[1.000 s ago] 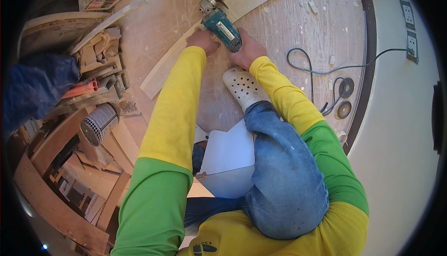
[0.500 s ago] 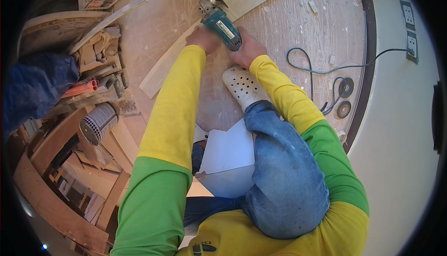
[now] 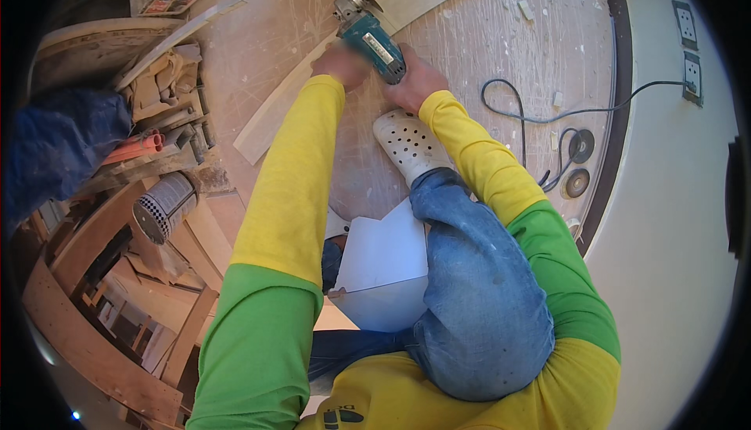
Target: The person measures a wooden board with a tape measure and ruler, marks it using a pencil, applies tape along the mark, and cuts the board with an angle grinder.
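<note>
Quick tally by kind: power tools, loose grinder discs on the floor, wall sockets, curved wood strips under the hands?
Teal angle grinder, held by left hand and right hand: 1
Loose grinder discs: 2
Wall sockets: 2
Curved wood strip under the grinder: 1
Total: 6
</note>
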Available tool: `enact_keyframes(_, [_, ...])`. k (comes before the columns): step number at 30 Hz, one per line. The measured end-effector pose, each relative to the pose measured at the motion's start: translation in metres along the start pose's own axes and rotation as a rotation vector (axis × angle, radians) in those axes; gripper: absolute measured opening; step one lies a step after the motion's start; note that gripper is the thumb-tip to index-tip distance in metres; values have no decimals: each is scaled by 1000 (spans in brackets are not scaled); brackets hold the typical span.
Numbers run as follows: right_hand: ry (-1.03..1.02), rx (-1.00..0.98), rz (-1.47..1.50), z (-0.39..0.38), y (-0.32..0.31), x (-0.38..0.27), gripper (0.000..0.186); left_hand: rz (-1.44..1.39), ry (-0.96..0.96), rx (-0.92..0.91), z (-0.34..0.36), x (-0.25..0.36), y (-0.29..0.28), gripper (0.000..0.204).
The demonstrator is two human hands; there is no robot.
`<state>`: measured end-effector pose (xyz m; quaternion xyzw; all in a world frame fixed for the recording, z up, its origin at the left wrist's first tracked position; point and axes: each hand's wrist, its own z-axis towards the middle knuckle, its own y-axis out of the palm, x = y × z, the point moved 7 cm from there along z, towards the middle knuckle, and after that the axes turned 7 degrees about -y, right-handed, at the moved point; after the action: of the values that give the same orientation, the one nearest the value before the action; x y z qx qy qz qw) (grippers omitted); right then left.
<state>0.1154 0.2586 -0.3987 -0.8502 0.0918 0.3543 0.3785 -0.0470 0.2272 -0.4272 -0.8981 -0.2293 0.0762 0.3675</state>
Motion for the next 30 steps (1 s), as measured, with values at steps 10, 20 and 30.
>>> enact_keyframes(10, [-11,6,-33,4,5,6,69,-60,-11,-25,3,-9,8,74])
enact_keyframes(20, [4,-9,-23,4,4,4,68,-21,-22,-45,1,-7,4,79])
enact_keyframes(30, [9,-8,-43,0,1,2,67,-8,-19,-94,-1,-5,2,79])
